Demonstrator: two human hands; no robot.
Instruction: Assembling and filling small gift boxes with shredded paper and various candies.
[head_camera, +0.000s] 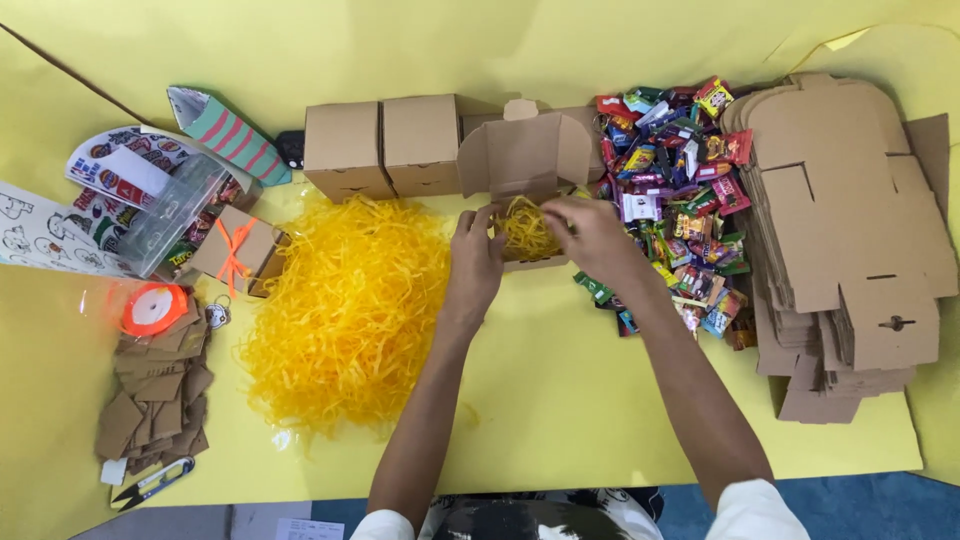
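Open brown cardboard box, lid up, near far edge of yellow table, mid-width. Left hand at box's left side, right hand at right; both sets of fingers pinched on yellow shredded paper inside. Loose shred pile left of left hand, nearer it.

A gift-packing worktable: flat cardboard boxes, sweets, yellow paper shred.

Matt cardboard box (crinkly paper shreds)
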